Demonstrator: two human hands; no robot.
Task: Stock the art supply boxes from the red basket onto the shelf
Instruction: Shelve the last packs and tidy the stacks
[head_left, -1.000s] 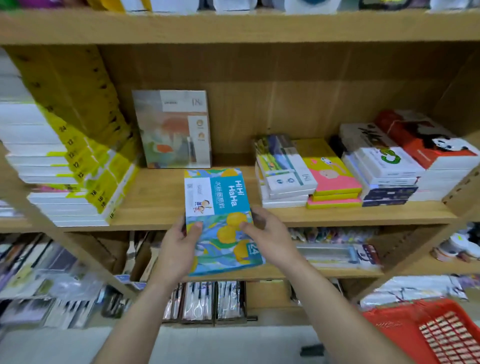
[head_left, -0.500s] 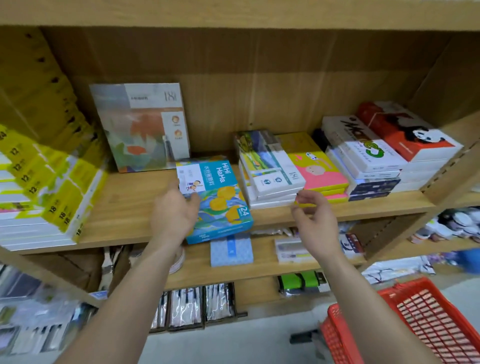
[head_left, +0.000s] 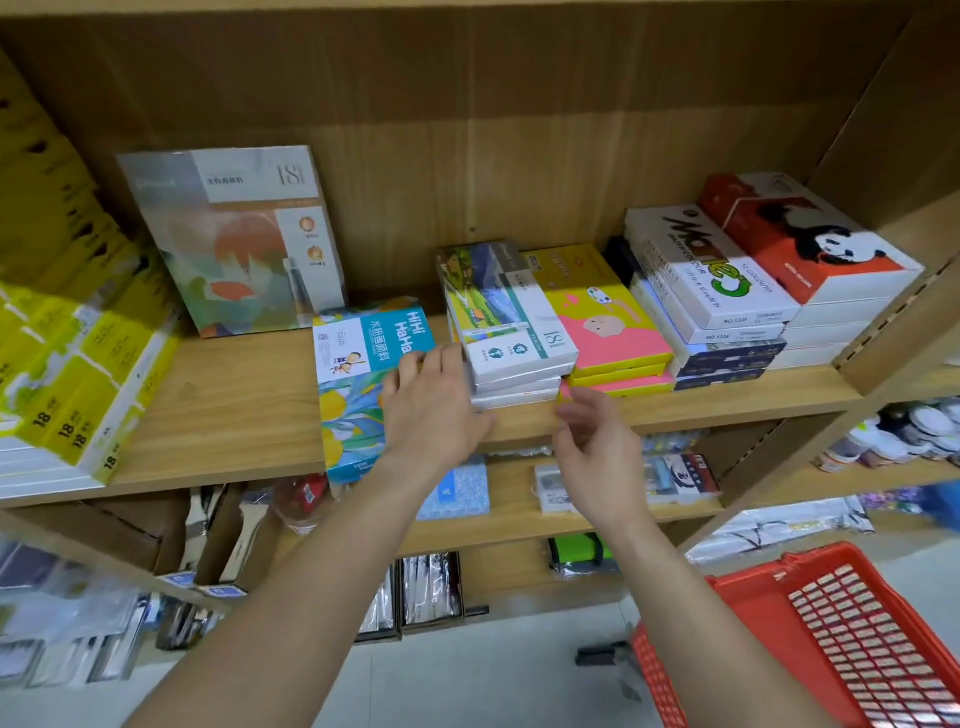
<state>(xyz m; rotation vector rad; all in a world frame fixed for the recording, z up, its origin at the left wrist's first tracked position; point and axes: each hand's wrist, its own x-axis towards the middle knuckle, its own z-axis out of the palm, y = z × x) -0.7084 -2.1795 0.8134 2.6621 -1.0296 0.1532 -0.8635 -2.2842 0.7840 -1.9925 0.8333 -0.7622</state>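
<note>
Head view: teal paint box (head_left: 363, 374) now flat on shelf (head_left: 223, 415), pushed further in beside white stack (head_left: 511, 332); left hand (head_left: 434, 410) resting on it, fingers spread; right hand (head_left: 597, 447) released, fingers loosely apart; red basket (head_left: 753, 613) next

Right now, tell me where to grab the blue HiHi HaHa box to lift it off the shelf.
Grip the HiHi HaHa box by its front short end, which juts slightly past the shelf edge, coming from the front. It lies flat, the right long side sits close to the neighbouring stack, and the left hand already rests on top.
</note>
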